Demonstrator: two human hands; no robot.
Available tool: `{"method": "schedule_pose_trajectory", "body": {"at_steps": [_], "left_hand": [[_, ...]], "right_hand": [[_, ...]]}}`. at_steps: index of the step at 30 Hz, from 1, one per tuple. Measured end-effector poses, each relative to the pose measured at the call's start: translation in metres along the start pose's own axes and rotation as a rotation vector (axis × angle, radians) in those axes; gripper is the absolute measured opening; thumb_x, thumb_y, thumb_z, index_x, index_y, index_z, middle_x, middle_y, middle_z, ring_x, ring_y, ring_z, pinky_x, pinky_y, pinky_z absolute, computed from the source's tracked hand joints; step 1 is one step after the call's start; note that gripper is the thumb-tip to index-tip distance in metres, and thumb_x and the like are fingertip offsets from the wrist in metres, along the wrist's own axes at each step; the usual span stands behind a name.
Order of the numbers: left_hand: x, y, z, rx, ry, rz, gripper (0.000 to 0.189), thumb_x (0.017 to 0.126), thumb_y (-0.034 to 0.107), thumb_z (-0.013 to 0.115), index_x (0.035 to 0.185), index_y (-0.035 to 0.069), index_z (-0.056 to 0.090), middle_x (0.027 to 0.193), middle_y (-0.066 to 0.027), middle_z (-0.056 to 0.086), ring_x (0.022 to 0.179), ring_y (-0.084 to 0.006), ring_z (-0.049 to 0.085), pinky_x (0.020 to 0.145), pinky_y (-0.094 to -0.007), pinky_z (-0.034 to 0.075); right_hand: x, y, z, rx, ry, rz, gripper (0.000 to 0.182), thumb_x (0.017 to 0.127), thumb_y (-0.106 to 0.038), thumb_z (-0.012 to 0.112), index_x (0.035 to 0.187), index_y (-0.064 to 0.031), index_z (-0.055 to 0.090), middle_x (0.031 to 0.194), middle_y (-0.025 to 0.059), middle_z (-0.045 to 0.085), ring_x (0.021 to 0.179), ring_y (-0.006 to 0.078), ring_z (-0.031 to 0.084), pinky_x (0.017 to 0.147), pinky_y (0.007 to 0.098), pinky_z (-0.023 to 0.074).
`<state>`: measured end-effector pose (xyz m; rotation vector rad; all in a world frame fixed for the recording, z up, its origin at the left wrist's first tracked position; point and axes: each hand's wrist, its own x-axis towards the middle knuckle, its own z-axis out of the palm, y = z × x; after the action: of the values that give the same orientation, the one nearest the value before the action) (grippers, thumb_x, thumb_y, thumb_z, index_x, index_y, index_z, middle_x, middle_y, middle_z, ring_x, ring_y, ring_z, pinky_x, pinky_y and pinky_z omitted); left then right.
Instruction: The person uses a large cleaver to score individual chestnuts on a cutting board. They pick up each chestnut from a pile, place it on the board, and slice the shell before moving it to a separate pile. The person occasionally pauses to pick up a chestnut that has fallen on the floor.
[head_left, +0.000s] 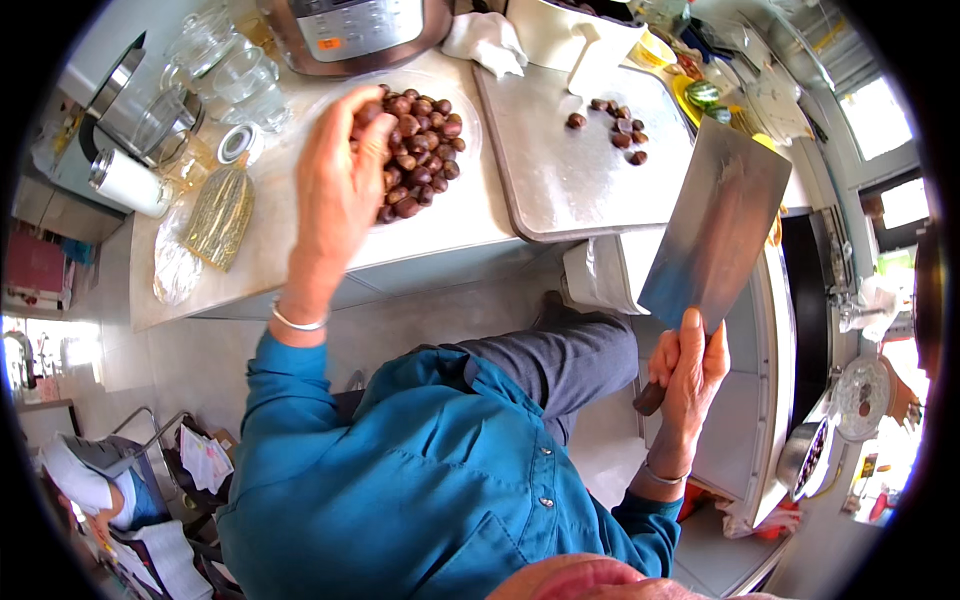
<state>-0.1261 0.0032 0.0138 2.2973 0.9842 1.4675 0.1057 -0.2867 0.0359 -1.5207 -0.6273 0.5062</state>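
My left hand (339, 161) reaches over a heap of brown chestnuts (420, 154) on a clear round plate (471, 112). One chestnut (367, 114) shows between its thumb and fingers; the palm side is hidden. In my right hand (691, 367) is the dark handle (649, 399) of a broad cleaver (720, 217). Its rectangular blade is raised in front of the counter's right side, apart from the board. Several more chestnuts (621, 133) lie scattered on a grey metal-looking cutting board (555, 172), right of the plate.
Behind stand an electric cooker (360, 37) and a white container (570, 37) beside a white cloth (486, 41). Glass jugs (240, 82), a white flask (129, 182) and a piece of green-striped squash (219, 214) are at left. An open white bin (604, 274) hangs below the board.
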Motion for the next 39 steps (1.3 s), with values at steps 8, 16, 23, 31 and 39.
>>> {"method": "schedule_pose_trajectory", "body": {"at_steps": [8,16,23,31,39], "left_hand": [[0.015,0.009,0.029,0.167,-0.075,0.255,0.026,0.090,0.003,0.065,0.116,0.005,0.065,0.113,-0.0130,0.062,0.107,-0.0316,0.057,0.095,-0.0430,0.046],[0.019,0.063,0.163,0.005,-0.211,0.283,0.025,0.090,0.002,0.060,0.114,0.001,0.066,0.115,-0.0159,0.064,0.102,-0.0337,0.058,0.093,-0.0423,0.048],[0.030,0.048,0.214,-0.004,-0.276,0.253,0.015,0.080,-0.005,0.062,0.093,0.000,0.059,0.098,-0.0188,0.062,0.096,-0.0392,0.059,0.085,-0.0452,0.049],[0.010,0.063,0.163,-0.283,-0.489,0.063,0.015,0.088,0.007,0.067,0.092,0.002,0.053,0.089,-0.0191,0.056,0.088,-0.0397,0.059,0.078,-0.0482,0.049],[-0.005,0.059,0.158,-0.315,-0.287,0.146,0.007,0.095,0.004,0.061,0.098,0.000,0.057,0.093,-0.0178,0.057,0.084,-0.0371,0.060,0.076,-0.0448,0.049]], "right_hand": [[0.002,0.007,-0.015,0.027,0.088,-0.078,0.012,0.106,-0.017,0.054,0.101,-0.0057,0.056,0.057,-0.0035,0.040,0.043,0.0030,0.035,0.040,0.0212,0.0314],[-0.004,0.007,-0.024,-0.045,0.056,-0.037,0.016,0.105,-0.017,0.054,0.109,-0.0026,0.059,0.056,-0.0042,0.043,0.044,0.0028,0.038,0.040,0.0204,0.0325],[-0.003,0.016,-0.044,-0.110,0.038,0.009,0.019,0.103,-0.022,0.058,0.109,-0.0036,0.061,0.061,-0.0050,0.046,0.047,0.0023,0.043,0.041,0.0199,0.0365],[0.008,0.018,-0.046,-0.187,0.028,0.049,0.019,0.103,-0.021,0.057,0.104,-0.0024,0.061,0.061,-0.0040,0.048,0.047,0.0034,0.045,0.042,0.0215,0.0375],[0.031,0.009,-0.019,-0.293,-0.006,0.010,0.025,0.103,-0.023,0.057,0.109,0.0006,0.061,0.062,-0.0039,0.050,0.051,0.0031,0.045,0.042,0.0223,0.0369]]}}
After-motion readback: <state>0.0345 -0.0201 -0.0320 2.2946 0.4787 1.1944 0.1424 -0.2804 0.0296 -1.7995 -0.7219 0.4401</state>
